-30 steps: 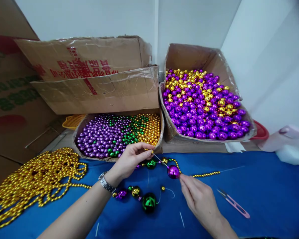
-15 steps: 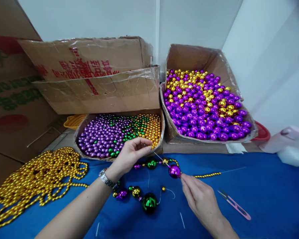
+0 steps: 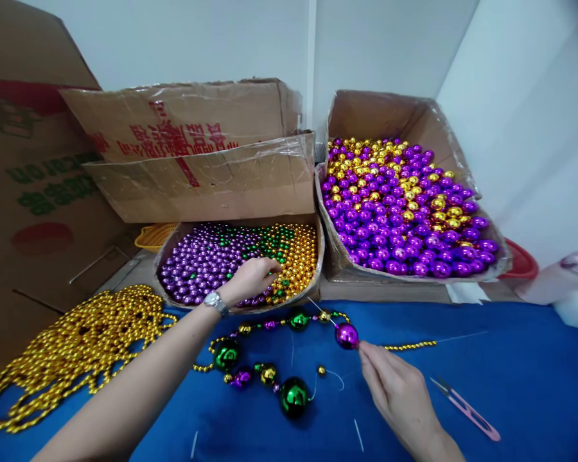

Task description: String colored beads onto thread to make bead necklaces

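Beads on a half-strung garland [image 3: 270, 359] lie across the blue tabletop [image 3: 510, 385] in front of us, its line running left to right. At its right end our right hand [image 3: 399, 398] pinches the strand just beside a large purple bead [image 3: 347, 335], fingers pressed together; a thin needle [image 3: 320, 309] pokes up and left from that bead. Our left hand [image 3: 250, 279] is farther away, reaching into the box of small beads [image 3: 241, 260], fingers curled down among gold and green ones; we cannot tell whether they grip any. So the purple bead lies below and right of the left hand. Further out: a box of larger purple and gold beads [image 3: 404, 212], a heap of gold bead strands [image 3: 77, 346], and pink thread snips [image 3: 465, 407].
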`<state>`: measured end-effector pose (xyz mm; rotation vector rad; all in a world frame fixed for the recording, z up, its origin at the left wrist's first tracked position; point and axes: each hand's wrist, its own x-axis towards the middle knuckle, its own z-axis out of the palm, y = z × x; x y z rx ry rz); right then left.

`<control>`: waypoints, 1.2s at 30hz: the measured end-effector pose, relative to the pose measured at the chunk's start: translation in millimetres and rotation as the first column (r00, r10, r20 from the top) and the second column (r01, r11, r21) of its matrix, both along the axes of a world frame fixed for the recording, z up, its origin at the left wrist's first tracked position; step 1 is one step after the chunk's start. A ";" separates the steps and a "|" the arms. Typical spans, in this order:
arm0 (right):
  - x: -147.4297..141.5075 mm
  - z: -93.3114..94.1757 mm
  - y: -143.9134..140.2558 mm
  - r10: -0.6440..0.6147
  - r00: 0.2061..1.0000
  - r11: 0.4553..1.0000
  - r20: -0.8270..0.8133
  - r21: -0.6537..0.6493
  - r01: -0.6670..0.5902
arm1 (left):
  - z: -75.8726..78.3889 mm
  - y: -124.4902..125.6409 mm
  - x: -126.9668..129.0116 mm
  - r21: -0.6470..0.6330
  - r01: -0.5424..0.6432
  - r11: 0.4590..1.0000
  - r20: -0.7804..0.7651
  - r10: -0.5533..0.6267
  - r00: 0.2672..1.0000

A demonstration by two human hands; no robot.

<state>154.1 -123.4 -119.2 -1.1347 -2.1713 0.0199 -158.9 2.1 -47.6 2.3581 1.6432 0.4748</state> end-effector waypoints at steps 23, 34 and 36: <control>-9.7 7.9 4.9 0.014 0.997 0.999 -0.077 -0.036 -0.017 | 4.7 -43.2 48.9 -0.380 0.229 0.896 0.831 0.222 0.510; -7.5 9.8 2.4 -0.011 0.999 1.000 -0.049 0.016 0.011 | 3.2 -56.6 58.3 -0.493 0.407 0.769 0.869 0.461 0.181; -6.6 9.5 2.3 -0.008 0.999 1.000 -0.043 0.021 0.009 | 3.2 -57.1 58.6 -0.493 0.406 0.770 0.869 0.462 0.179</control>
